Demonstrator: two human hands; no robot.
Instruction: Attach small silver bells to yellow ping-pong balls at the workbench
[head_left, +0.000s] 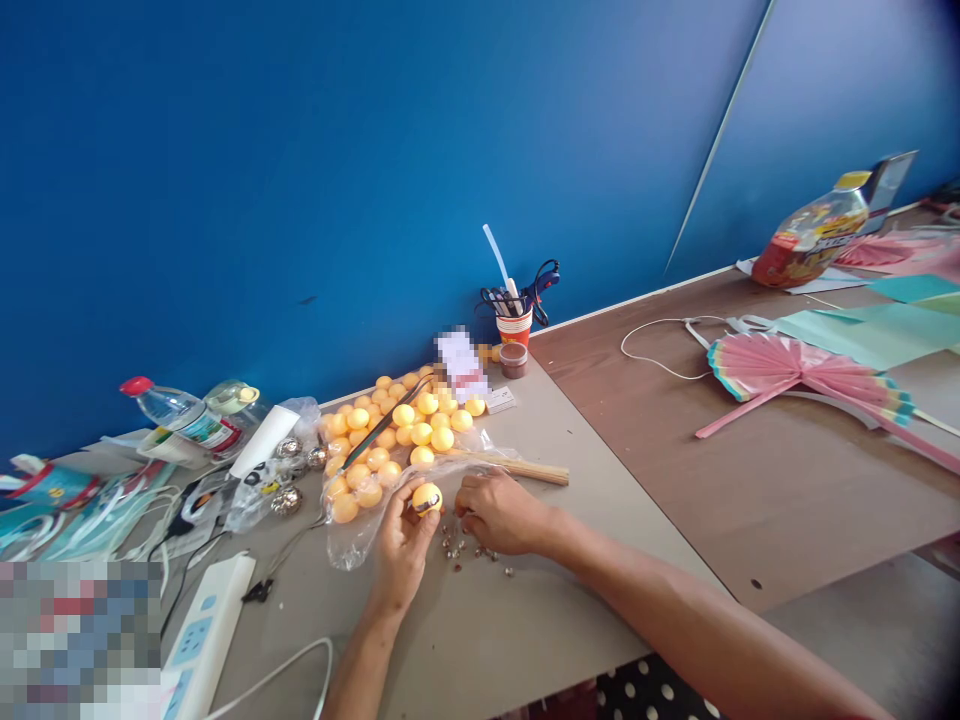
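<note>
My left hand (401,550) grips a yellow-orange ping-pong ball (427,498) between thumb and fingers; a dark slit or mark shows on its near side. Just to the right, my right hand (499,512) is bent down at the table with its fingers pinched together. Whatever sits in those fingertips, if anything, is hidden. Small shiny metal pieces (452,545) lie scattered below and beside them, too small to name surely. Behind both hands, a clear plastic bag (352,550) spreads under many more ping-pong balls (422,434), with dark tweezers (375,433) lying across them.
Thin wooden sticks (536,469) lie behind my right hand. A paper cup (514,325) of tools and a small lidded tub (514,360) stand by the wall. To the left are a power strip (210,630) and bottles; pink paper fans (795,370) lie on the right.
</note>
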